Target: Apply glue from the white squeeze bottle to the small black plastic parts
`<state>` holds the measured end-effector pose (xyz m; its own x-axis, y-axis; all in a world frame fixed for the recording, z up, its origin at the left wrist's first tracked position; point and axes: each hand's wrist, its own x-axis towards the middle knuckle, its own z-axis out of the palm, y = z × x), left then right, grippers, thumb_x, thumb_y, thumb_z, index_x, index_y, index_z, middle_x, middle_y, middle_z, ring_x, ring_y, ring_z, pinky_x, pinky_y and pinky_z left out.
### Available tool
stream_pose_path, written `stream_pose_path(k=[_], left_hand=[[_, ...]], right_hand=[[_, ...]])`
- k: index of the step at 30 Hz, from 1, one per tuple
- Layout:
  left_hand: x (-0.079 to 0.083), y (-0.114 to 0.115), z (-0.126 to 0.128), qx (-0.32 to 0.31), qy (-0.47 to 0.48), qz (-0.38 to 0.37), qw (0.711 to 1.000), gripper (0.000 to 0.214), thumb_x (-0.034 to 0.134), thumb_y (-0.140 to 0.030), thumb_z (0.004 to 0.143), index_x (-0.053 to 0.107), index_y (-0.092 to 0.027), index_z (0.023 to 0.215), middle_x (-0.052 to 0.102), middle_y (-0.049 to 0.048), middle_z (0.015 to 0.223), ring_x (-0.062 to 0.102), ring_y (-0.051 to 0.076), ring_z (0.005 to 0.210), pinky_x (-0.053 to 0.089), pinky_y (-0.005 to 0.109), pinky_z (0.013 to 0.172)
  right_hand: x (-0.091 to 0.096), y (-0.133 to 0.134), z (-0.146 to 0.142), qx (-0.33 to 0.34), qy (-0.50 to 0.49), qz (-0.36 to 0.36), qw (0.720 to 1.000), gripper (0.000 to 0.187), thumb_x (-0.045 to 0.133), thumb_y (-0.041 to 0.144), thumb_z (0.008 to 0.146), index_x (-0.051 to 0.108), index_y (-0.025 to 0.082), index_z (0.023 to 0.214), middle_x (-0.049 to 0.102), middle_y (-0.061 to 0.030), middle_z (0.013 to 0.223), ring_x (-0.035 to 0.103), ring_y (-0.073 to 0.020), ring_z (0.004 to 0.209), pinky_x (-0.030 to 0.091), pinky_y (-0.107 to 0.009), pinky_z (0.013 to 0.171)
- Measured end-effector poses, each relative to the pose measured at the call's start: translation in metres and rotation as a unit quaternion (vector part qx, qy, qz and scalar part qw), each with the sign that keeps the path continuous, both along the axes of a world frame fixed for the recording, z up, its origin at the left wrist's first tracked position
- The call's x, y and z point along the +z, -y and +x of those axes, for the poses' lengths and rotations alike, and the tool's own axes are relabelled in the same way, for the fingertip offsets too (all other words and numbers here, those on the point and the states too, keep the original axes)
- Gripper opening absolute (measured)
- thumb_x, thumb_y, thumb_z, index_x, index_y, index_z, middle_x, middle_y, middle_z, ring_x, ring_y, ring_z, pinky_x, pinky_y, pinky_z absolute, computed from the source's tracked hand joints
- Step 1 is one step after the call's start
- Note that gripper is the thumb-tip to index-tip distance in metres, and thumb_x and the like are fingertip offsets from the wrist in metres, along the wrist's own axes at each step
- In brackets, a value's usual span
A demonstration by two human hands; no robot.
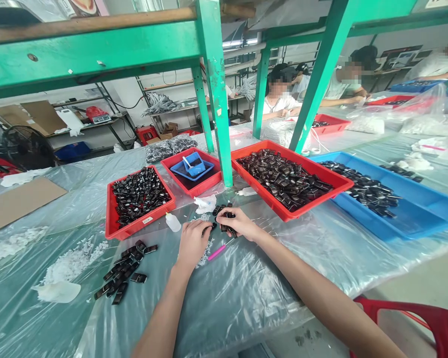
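My left hand (196,237) is closed, with a small black plastic piece (213,226) at its fingertips. Close beside it, the fingers of my right hand (237,222) curl round several black pieces of the same kind. A few more black pieces (221,209) lie just beyond my fingers. Below my right hand a screwdriver-like tool with a pink handle (216,252) rests on the plastic-covered table (261,298). To the left of my left hand are a white squeeze bottle (172,222) and a loose pile of black pieces (125,271). The pieces' exact kind cannot be made out.
Red trays (110,219) (293,215) full of black parts stand left and right; a smaller red tray (194,190) holds blue containers. Blue trays (418,219) lie at right. A green post (220,99) rises ahead. White scraps (69,263) lie left. Co-workers (278,99) sit beyond.
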<state>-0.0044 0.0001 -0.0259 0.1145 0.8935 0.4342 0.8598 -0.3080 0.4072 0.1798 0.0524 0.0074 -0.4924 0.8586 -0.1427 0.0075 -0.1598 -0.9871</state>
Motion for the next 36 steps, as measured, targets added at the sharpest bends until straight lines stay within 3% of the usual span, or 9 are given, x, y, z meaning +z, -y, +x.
stream_pose_path(k=[5,13,18,22,25,27,30,36], left_hand=[[0.006,0.0,-0.003,0.026,0.091,0.018,0.995,0.022,0.055,-0.03,0.095,0.072,-0.025,0.108,0.075,0.0061,0.1,0.068,0.023,0.088,0.048,0.037,0.082],[0.011,0.004,-0.014,0.035,-0.045,-0.037,0.998,0.007,0.066,-0.024,0.082,0.072,-0.025,0.08,0.069,0.0046,0.076,0.064,0.023,0.077,0.045,0.034,0.072],[0.01,0.004,-0.014,0.041,-0.043,-0.042,0.997,0.013,0.061,-0.02,0.083,0.072,-0.025,0.077,0.071,0.0056,0.078,0.064,0.024,0.077,0.045,0.035,0.073],[0.015,0.002,-0.013,0.053,0.089,-0.013,0.995,0.012,0.061,-0.026,0.086,0.073,-0.024,0.086,0.07,0.0033,0.076,0.062,0.02,0.071,0.045,0.032,0.069],[0.018,0.001,-0.009,0.041,0.25,-0.021,0.967,0.025,0.059,-0.034,0.089,0.072,-0.022,0.107,0.071,0.0022,0.08,0.062,0.017,0.068,0.046,0.028,0.064],[0.018,0.001,-0.003,0.016,0.323,-0.03,0.946,0.028,0.058,-0.038,0.091,0.072,-0.022,0.109,0.073,0.0049,0.091,0.065,0.018,0.077,0.048,0.028,0.067],[0.015,0.001,0.006,0.013,0.384,-0.031,0.923,0.027,0.062,-0.042,0.088,0.074,-0.02,0.099,0.074,0.0073,0.098,0.067,0.02,0.086,0.05,0.03,0.073],[0.009,0.001,0.012,0.077,0.414,0.026,0.906,0.025,0.069,-0.042,0.084,0.069,-0.018,0.092,0.071,0.0039,0.082,0.065,0.016,0.073,0.05,0.028,0.071]], right_hand=[[-0.004,0.002,-0.003,0.03,0.03,0.045,0.998,0.021,0.074,0.035,0.079,0.069,0.018,0.088,0.056,0.0043,0.052,0.048,-0.0086,0.035,0.03,-0.017,0.029],[-0.01,0.001,-0.004,0.026,0.025,0.061,0.998,0.02,0.076,0.035,0.078,0.068,0.017,0.084,0.053,0.0051,0.05,0.048,-0.0086,0.034,0.032,-0.017,0.031],[-0.011,0.0,-0.004,0.019,0.02,0.066,0.997,0.02,0.077,0.034,0.078,0.068,0.017,0.083,0.055,0.0045,0.051,0.047,-0.0077,0.034,0.031,-0.016,0.031],[-0.01,0.002,-0.005,0.018,0.021,0.068,0.997,0.019,0.075,0.034,0.078,0.069,0.017,0.082,0.054,0.0047,0.05,0.048,-0.008,0.034,0.031,-0.017,0.031],[-0.01,0.003,-0.006,0.028,0.022,0.083,0.996,0.019,0.073,0.036,0.08,0.07,0.017,0.083,0.053,0.0051,0.05,0.048,-0.0081,0.034,0.032,-0.017,0.032],[-0.009,0.005,-0.007,0.039,0.023,0.092,0.995,0.019,0.071,0.036,0.081,0.071,0.017,0.083,0.053,0.0051,0.051,0.048,-0.0081,0.034,0.034,-0.017,0.033],[-0.008,0.007,-0.008,0.054,0.013,0.077,0.995,0.019,0.071,0.036,0.081,0.071,0.018,0.084,0.056,0.0045,0.053,0.05,-0.0088,0.035,0.035,-0.018,0.033],[-0.005,0.012,-0.009,0.07,0.002,0.008,0.998,0.023,0.076,0.04,0.078,0.071,0.019,0.084,0.059,0.0033,0.054,0.049,-0.0085,0.036,0.03,-0.017,0.031]])
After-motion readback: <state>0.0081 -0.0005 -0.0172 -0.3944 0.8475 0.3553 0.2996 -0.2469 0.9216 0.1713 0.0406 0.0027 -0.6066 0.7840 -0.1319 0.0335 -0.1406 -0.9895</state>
